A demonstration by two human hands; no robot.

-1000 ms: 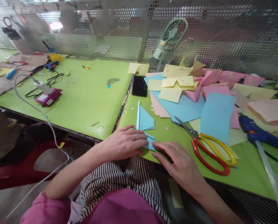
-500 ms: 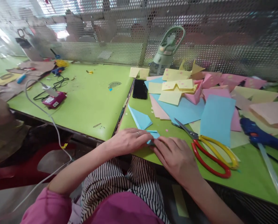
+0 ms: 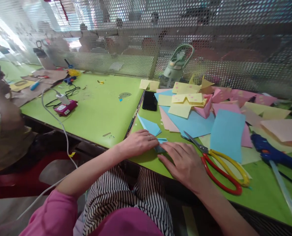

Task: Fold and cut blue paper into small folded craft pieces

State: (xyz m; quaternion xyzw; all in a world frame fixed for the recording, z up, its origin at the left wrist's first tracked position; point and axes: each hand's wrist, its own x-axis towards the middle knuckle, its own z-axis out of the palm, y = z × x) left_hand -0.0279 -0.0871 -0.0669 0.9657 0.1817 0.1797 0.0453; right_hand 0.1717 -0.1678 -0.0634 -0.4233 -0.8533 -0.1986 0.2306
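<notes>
A small folded blue paper [image 3: 160,148] lies on the green table near its front edge, mostly covered by my fingers. From the left, my left hand [image 3: 139,143] holds it down with fingers close together. My right hand [image 3: 185,164] presses its fingertips on the right side of the same paper, the thumb held lower and a little apart. Just beyond my left hand is another folded blue piece [image 3: 150,127], pointed at one end. Scissors [image 3: 205,150] with red and yellow handles rest beside my right hand.
A heap of blue, pink and yellow papers [image 3: 227,131] spreads to the right. Past it lies a blue glue gun [image 3: 271,149]. A phone [image 3: 149,101] and a green bottle [image 3: 174,70] stand farther back. At left are a power adapter [image 3: 65,108], its cable and another person's arm [image 3: 7,101].
The view has tilted up slightly, so the table appears lower. My hands stay at the small blue paper; my right fingers have shifted slightly. The other person's hand at left shows more.
</notes>
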